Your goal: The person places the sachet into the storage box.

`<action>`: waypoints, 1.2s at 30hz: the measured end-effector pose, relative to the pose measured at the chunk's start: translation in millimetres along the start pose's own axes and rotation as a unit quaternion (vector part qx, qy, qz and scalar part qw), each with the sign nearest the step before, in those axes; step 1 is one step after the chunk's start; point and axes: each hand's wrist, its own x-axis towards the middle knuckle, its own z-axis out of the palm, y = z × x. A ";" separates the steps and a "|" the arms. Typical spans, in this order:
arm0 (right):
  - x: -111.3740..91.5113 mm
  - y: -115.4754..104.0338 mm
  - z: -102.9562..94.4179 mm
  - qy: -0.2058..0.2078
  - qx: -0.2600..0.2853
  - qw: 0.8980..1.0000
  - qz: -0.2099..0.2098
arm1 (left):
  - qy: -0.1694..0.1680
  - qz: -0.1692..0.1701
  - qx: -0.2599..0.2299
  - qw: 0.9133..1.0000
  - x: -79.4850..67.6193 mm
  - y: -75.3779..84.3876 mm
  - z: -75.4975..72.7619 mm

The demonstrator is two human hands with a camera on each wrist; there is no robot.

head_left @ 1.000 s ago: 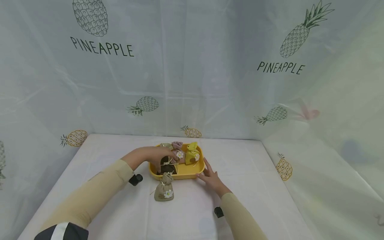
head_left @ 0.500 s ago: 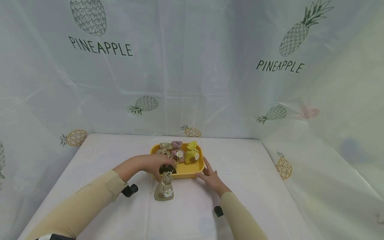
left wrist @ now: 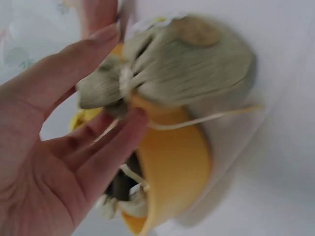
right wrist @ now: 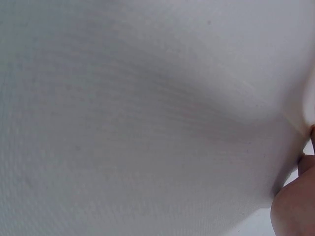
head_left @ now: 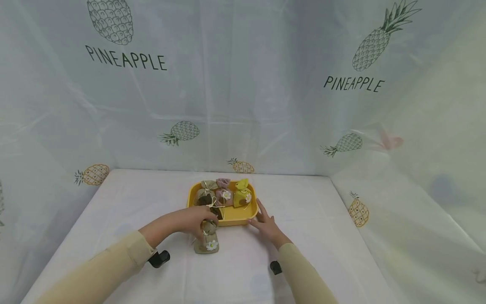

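A grey-beige drawstring pouch (head_left: 206,247) with a white flower lies before the yellow tray (head_left: 238,222). My left hand (head_left: 190,220) reaches over its tied neck. In the left wrist view, the thumb and fingers of the left hand (left wrist: 54,162) stand apart on either side of the pouch (left wrist: 192,66) at its gathered neck. My right hand (head_left: 268,230) rests its spread fingers against the tray's front right corner. Inside the tray sit a beige pouch (head_left: 209,184), a pink pouch (head_left: 223,196), a yellow pouch (head_left: 241,197) and dark brown cloth (head_left: 205,200), partly hidden by the left hand.
The tray stands on a white-covered table (head_left: 235,270). A pineapple-printed curtain (head_left: 258,105) hangs behind and at the sides. Pale cloth (right wrist: 138,123) fills most of the right wrist view.
My left hand has drawn back out of the tray, toward me, and come down to the pouch in front. The dark cloth and beige pouch now show more. My right hand stays put.
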 end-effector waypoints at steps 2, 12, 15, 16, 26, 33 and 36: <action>-0.5 -0.3 0.2 -0.002 0.000 1.000 0.000 | 0.010 0.006 -0.006 1.000 -0.9 0.0 7.4; -0.7 0.7 -1.6 -0.001 -0.007 1.000 -0.017 | 0.021 0.026 -0.008 0.999 -2.3 0.7 27.4; -0.1 1.7 -2.1 0.001 -0.009 1.000 -0.019 | 0.016 0.032 -0.003 0.999 -0.9 0.0 30.5; -0.1 1.9 -2.3 0.001 -0.009 1.000 -0.020 | 0.015 0.039 0.007 0.999 -0.3 0.0 31.7; -0.9 1.8 -3.3 0.003 -0.011 1.000 -0.023 | 0.025 0.073 0.080 0.994 -0.4 5.8 37.4; 1.2 2.9 -0.9 -0.003 0.004 1.000 -0.014 | 0.015 0.083 0.058 0.995 2.2 6.2 31.0; 1.7 2.8 -0.3 -0.003 0.000 1.000 -0.014 | 0.007 0.081 0.037 0.996 5.2 6.9 26.6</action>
